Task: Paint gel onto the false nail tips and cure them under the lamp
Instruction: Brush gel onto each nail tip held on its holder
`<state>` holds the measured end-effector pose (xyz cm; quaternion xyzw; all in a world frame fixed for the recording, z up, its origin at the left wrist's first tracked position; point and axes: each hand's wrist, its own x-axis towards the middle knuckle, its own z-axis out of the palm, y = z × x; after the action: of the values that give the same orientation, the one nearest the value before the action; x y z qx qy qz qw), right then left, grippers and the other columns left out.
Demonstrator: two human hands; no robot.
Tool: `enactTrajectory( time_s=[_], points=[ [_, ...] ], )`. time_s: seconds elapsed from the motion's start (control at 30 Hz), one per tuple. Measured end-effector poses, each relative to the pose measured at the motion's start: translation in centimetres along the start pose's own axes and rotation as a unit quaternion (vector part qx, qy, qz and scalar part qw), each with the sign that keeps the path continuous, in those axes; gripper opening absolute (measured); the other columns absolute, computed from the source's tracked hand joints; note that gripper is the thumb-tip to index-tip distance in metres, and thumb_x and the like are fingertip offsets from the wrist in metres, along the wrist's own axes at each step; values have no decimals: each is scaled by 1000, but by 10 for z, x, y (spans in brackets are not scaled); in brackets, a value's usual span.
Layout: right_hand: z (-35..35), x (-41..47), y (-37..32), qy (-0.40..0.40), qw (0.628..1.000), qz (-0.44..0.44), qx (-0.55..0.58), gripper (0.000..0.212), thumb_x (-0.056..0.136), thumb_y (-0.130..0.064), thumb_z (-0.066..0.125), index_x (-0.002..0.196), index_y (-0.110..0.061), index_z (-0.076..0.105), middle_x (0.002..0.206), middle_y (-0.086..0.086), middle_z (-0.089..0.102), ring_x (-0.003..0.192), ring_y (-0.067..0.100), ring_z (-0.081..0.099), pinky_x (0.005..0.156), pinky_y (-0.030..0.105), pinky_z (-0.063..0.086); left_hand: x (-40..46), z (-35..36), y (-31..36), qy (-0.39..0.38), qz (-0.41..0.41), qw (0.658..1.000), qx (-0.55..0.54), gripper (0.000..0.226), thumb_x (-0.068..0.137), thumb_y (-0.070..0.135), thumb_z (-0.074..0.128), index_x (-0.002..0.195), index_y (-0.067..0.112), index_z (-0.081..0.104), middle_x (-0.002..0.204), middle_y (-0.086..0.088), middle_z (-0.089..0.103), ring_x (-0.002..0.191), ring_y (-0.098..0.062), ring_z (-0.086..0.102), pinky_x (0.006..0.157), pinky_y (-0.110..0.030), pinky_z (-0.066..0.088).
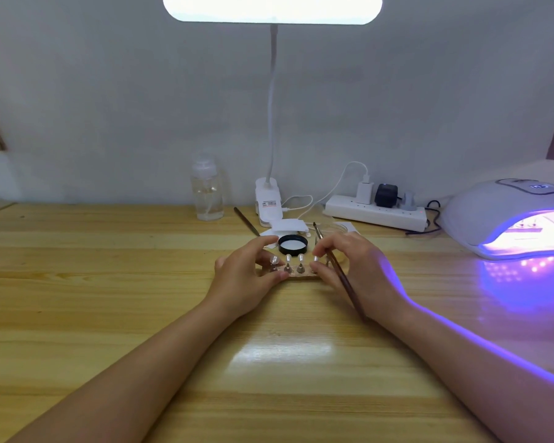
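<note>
A small holder strip (298,276) lies on the wooden table (109,282), with several clear false nail tips (294,259) standing on little metal stands. My left hand (248,276) grips the strip's left end between thumb and fingers. At the strip's right end is my right hand (355,270), which pinches that end while holding a thin brown brush (339,273) whose bristles point away from me. The curing lamp (509,219) sits at the right, lit purple, with another strip inside it.
Just behind the strip lies a black jar lid (293,245). Farther back are a clear bottle (206,190), a second brush (246,221), a white clip desk lamp (268,199) and a power strip (375,214) with plugs and cables.
</note>
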<state>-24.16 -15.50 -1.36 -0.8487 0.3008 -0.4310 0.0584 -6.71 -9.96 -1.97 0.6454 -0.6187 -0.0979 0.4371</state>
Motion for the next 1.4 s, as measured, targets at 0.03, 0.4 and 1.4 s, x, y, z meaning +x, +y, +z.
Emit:
enactTrajectory(
  time_s=[0.03, 0.4, 1.4],
  points=[
    [0, 0, 0, 3, 1000, -16, -8, 18, 73, -16, 77, 87, -13, 66, 83, -10, 59, 81, 8, 54, 72, 13, 38, 0, 0, 0, 1, -1, 1000, 2, 53, 77, 25, 71, 125, 25, 49, 86, 19, 58, 93, 1, 54, 105, -39, 28],
    [-2, -1, -1, 11, 997, -70, -43, 19, 69, -9, 80, 84, -9, 68, 84, 5, 68, 80, 23, 63, 73, 27, 43, 1, 1, -2, 5, -5, 1000, 17, 49, 79, 27, 69, 124, 26, 51, 81, 25, 53, 95, 1, 52, 95, -26, 21],
    [2, -2, -15, 103, 987, -89, 82, 17, 82, -29, 67, 89, -13, 68, 86, -4, 68, 80, 11, 62, 71, 33, 52, -4, 0, 9, 68, 184, 980, -37, 11, 74, 30, 66, 80, 25, 74, 84, 11, 70, 85, -14, 64, 86, -52, 38]
  ],
)
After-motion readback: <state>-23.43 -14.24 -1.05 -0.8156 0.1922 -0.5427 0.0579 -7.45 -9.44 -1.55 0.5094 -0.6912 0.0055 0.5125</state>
